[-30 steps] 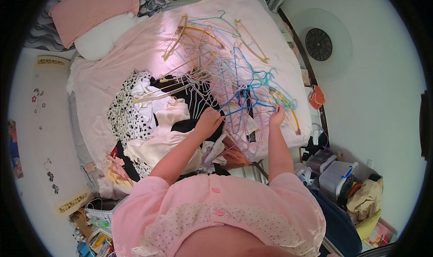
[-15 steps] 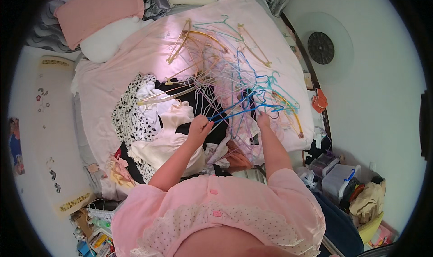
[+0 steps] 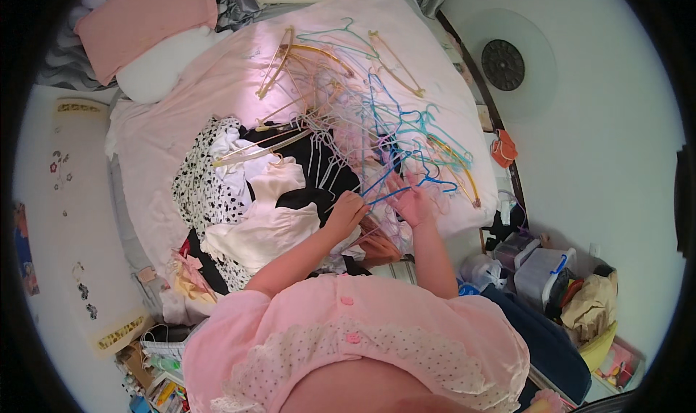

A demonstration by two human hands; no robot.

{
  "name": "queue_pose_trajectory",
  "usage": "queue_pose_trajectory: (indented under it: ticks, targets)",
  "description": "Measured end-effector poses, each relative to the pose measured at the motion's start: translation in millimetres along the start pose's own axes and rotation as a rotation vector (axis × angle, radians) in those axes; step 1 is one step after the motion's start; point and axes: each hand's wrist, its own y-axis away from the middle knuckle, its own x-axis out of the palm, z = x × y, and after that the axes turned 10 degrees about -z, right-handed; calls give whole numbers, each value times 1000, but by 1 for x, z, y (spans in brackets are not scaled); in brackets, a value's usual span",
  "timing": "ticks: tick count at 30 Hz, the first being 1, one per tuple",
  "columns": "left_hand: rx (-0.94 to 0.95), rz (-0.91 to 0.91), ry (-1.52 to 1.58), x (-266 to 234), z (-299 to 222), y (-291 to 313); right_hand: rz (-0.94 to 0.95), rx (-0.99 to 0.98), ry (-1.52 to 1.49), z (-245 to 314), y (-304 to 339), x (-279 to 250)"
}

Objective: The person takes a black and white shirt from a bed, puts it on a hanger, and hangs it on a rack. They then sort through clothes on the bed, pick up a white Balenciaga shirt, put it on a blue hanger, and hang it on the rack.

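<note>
My left hand (image 3: pixel 349 214) is closed on the corner of a blue clothes hanger (image 3: pixel 388 195) above the near part of a bed. Beside that hanger my right hand (image 3: pixel 412 204) is raised, palm up and fingers spread, with nothing plainly gripped. Under and beyond both hands lies a tangled heap of hangers (image 3: pixel 341 116) in white, lilac, teal, blue and gold. Left of the heap is a pile of clothes: a white garment with black spots (image 3: pixel 199 174), cream-white pieces (image 3: pixel 264 232) and black cloth (image 3: pixel 304 156). Brown cloth (image 3: pixel 380 248) shows just below the hands.
Pale pink bedding (image 3: pixel 174 116) covers the bed, with a pink pillow (image 3: pixel 148 29) at the far left. A wall fan (image 3: pixel 502 65) and an orange item (image 3: pixel 503 149) are on the right. Clear plastic bins (image 3: pixel 538 274) and a brown paper bag (image 3: pixel 591 308) stand at lower right.
My left hand has shifted right with the blue hanger. My right hand has opened and turned palm up, moving slightly left. The whole view has tilted a little.
</note>
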Motion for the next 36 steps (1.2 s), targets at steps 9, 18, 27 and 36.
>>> queue_pose_trajectory:
  ticks: [9, 18, 27, 36]
  targets:
    - [-317, 120, -265, 35, 71, 15, -739, -203, -22, -9, -23, -41]
    - [-770, 437, -143, 47, 117, 54, -637, -248, 425, 29, -34, -66]
    - [-600, 278, -39, 36, 105, 47, -571, -525, 1280, 33, -93, -64]
    - [-679, 247, 59, 21, 79, 37, -556, -703, 989, 27, -74, -114]
